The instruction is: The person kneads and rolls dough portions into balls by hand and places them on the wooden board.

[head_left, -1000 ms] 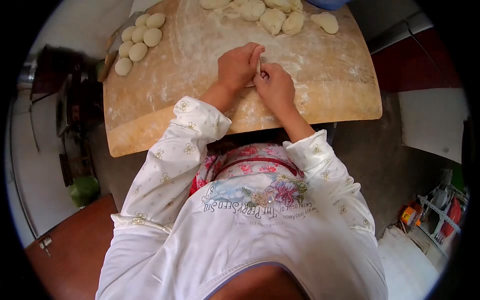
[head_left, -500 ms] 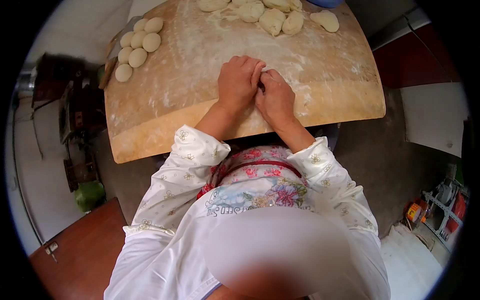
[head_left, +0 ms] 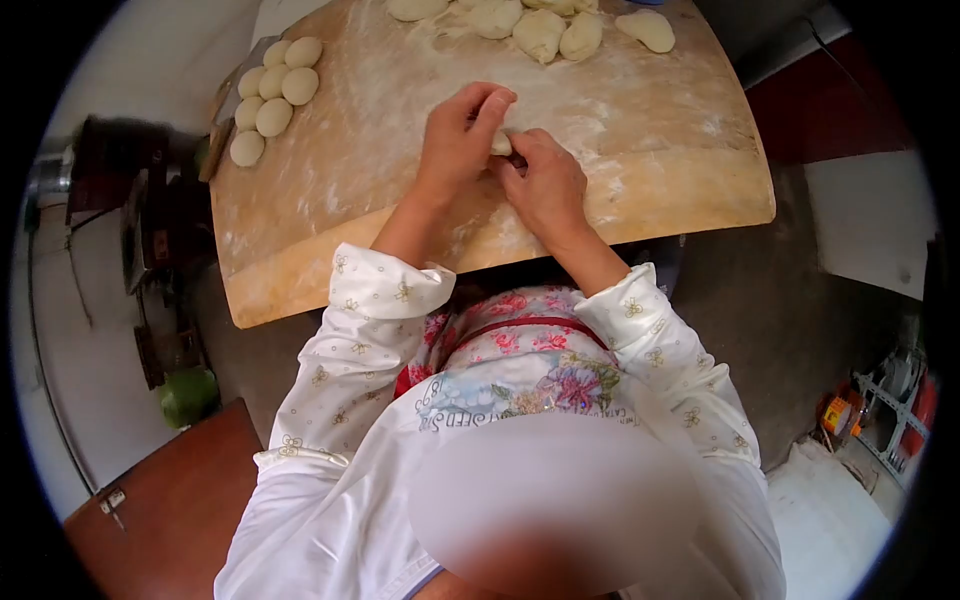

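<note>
Before you spreads the broad wooden tabletop (head_left: 350, 160), floury and scuffed. Your left hand (head_left: 460, 140) curves inward, its grip too hidden to tell; your right hand (head_left: 545, 185) pinches with bent fingers. Soft, uneven dough lumps (head_left: 540, 36) lie toward the far side. Smooth dough balls (head_left: 273, 117) cluster at the left. Between your hands sits a pale dough piece (head_left: 500, 144), partly covered.

Your wooden desk (head_left: 370, 140) is streaked with white powder; left of your fingers (head_left: 492, 112), smooth dough balls (head_left: 273, 117) lie clustered, and beyond them sit rougher dough pieces (head_left: 538, 36).
</note>
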### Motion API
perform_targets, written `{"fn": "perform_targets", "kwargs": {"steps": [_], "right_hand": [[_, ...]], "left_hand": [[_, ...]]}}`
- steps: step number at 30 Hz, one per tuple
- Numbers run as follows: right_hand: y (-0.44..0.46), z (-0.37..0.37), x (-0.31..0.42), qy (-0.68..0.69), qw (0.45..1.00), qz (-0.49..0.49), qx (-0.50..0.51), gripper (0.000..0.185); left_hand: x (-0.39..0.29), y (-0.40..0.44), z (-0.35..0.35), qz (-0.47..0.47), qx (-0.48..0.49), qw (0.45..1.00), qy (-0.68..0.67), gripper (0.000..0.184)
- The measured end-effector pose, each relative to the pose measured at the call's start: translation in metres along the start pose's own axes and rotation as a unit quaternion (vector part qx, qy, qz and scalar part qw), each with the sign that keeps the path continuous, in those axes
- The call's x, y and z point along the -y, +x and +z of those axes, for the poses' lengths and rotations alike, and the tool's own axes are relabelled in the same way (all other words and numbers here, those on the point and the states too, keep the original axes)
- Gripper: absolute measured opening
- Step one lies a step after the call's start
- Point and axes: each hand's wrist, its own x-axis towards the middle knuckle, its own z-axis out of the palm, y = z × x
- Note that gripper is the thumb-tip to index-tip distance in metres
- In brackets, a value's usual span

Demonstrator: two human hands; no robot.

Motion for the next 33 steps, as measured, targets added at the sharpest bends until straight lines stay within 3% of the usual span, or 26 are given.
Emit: {"fn": "perform_targets", "kwargs": {"steps": [3,6,10,13,16,19,22,25,27,28,29,30,31,32,33], "right_hand": [[0.004,0.005,-0.003,-0.053,0.998,-0.001,-0.014,0.021],[0.009,0.006,-0.003,-0.074,0.997,-0.007,-0.024,0.021],[0.021,-0.001,0.007,-0.064,0.996,0.045,0.039,0.022],[0.019,-0.003,0.008,-0.019,0.998,0.041,0.048,0.022],[0.006,-0.002,0.01,-0.008,0.999,0.008,0.036,0.018],[0.004,0.012,0.0,-0.086,0.994,-0.062,-0.015,0.015],[0.005,0.016,0.002,-0.104,0.991,-0.085,-0.027,0.014],[0.009,0.016,0.005,-0.069,0.996,-0.054,0.005,0.018],[0.015,0.011,0.008,0.006,0.999,0.0,0.051,0.022],[0.017,0.012,0.008,0.053,0.997,-0.051,0.007,0.025],[0.017,0.013,0.007,0.1,0.989,-0.1,-0.036,0.027],[0.015,0.014,0.007,0.146,0.975,-0.147,-0.077,0.03],[0.013,0.015,0.011,0.208,0.962,-0.147,-0.098,0.033],[0.01,0.017,0.019,0.269,0.944,-0.147,-0.118,0.036],[0.007,0.018,0.028,0.328,0.923,-0.147,-0.14,0.041]], "left_hand": [[0.026,-0.003,0.006,0.27,-0.076,0.931,0.232,0.021],[0.042,0.004,-0.004,0.291,-0.024,0.913,0.283,0.022],[0.032,0.021,-0.006,0.072,-0.037,0.992,0.092,0.029],[0.043,0.026,-0.019,0.134,-0.022,0.99,0.038,0.022],[0.023,0.006,-0.016,-0.017,0.003,0.997,-0.07,0.016],[0.018,-0.01,-0.014,0.136,-0.051,0.97,0.194,0.013],[0.034,-0.015,-0.012,0.274,-0.078,0.93,0.231,0.016],[0.039,-0.014,-0.02,0.228,-0.048,0.945,0.228,0.015],[0.03,-0.011,-0.021,0.013,-0.064,0.995,0.073,0.021],[0.019,-0.007,-0.021,-0.093,-0.071,0.993,-0.007,0.024],[0.006,-0.007,-0.02,-0.159,-0.08,0.966,-0.185,0.028],[-0.012,-0.014,-0.018,-0.222,-0.084,0.904,-0.357,0.032],[-0.022,-0.018,-0.014,-0.276,-0.084,0.807,-0.515,0.037],[-0.018,-0.022,-0.007,-0.251,-0.056,0.788,-0.559,0.051],[-0.037,-0.035,0.005,-0.205,-0.051,0.811,-0.546,0.055]]}}
